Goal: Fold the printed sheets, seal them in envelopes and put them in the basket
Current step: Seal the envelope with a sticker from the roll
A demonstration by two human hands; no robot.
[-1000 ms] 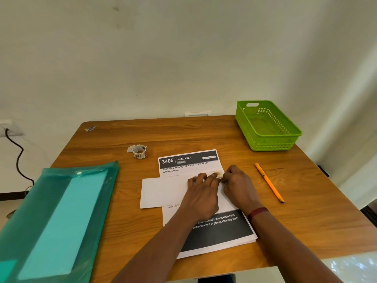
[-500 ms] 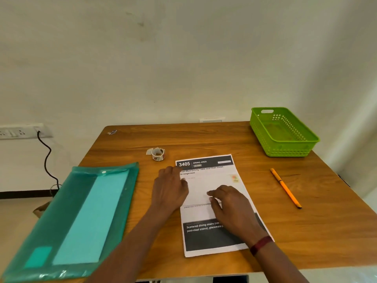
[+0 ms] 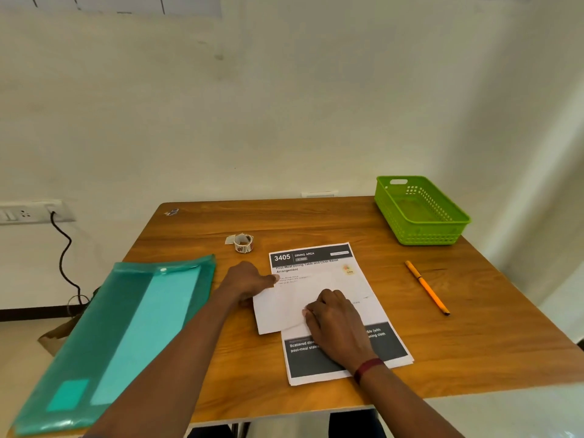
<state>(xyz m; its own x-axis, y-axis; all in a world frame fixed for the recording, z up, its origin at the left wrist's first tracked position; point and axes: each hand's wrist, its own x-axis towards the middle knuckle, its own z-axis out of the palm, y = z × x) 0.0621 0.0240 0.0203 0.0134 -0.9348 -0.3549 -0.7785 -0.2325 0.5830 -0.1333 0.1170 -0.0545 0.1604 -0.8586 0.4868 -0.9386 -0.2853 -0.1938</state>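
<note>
Filling the lower view, the table: wooden, set against a pale wall; everything below lies on it
Folder: translucent teal plastic, flat on the left side; its near end reaches past the table's front edge; pale sheets show through it
Printed sheets: a stack at the centre, slightly turned; a dark header at the far end reads "3405 DINING AREA", and a dark band crosses the near end
Basket: bright green lattice plastic at the far right corner, well apart from the sheets; nothing shows inside it
Envelope: white, lying askew across the middle of the stack; its left end juts past the stack's left edge; it looks blurred, and its near edge seems slightly lifted
Left hand: at the envelope's left end; the thumb lies on top and the fingers curl below, pinching that end
Right hand: on the envelope and sheets, fingers bent with the tips at the envelope's near edge; whether it grips or only presses I cannot tell
Pen: orange, lying right of the stack, between it and the table's right edge
Sticker roll: small, just beyond the stack's far left corner; a loose end sticks out to the left
Wristband: dark red, on the right wrist
Scrap: tiny, at the far left corner; too small to tell what it is
</note>
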